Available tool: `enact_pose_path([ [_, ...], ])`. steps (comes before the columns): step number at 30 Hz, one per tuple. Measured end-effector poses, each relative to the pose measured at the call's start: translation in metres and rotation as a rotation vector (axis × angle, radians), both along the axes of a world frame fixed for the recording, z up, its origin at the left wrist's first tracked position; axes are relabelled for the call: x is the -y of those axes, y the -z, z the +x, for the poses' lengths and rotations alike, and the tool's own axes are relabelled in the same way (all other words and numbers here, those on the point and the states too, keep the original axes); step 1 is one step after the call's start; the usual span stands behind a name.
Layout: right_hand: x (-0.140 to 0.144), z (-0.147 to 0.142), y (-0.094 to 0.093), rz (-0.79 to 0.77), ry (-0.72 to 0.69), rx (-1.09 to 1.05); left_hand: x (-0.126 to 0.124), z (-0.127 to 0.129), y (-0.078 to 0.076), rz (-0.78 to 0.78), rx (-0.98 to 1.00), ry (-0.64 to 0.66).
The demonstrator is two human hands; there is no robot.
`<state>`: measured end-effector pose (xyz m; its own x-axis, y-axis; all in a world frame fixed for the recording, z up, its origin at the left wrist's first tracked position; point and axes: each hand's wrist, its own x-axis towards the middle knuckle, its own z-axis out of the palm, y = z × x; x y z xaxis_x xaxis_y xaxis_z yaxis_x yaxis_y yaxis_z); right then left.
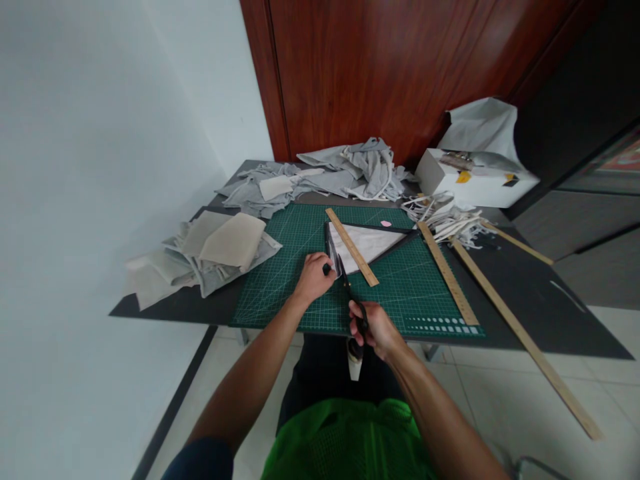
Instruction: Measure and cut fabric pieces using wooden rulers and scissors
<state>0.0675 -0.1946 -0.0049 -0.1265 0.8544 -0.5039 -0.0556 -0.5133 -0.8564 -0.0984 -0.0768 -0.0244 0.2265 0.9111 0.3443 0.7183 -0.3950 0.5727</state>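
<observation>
White cloth (pixel 374 244) beside left grip (pixel 315 276), hold unclear, right grip (pixel 379 328) holding black scissors (pixel 364 319)

The scissors (pixel 350 293) are black, the mat (pixel 280 267) gridded green.

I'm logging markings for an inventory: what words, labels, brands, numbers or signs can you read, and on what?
No text is readable.
Cutting mat: grid lines and white shapes; any numbers too small.
Wooden ruler on the white fabric: markings too small.
Wooden ruler at the mat's right: likewise.
White box: yellow patch, no legible lettering.
</observation>
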Motion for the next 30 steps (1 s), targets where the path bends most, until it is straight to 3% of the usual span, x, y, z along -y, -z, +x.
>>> enact_pose_path([
  [22, -0.019, -0.008, -0.001, -0.033, 0.034, 0.063, -0.002, -0.001, 0.003, 0.016, -0.004, 0.029],
  [30, -0.030, -0.007, -0.002, 0.013, 0.014, -0.015, -0.001, -0.002, 0.005, 0.007, 0.005, 0.020],
])
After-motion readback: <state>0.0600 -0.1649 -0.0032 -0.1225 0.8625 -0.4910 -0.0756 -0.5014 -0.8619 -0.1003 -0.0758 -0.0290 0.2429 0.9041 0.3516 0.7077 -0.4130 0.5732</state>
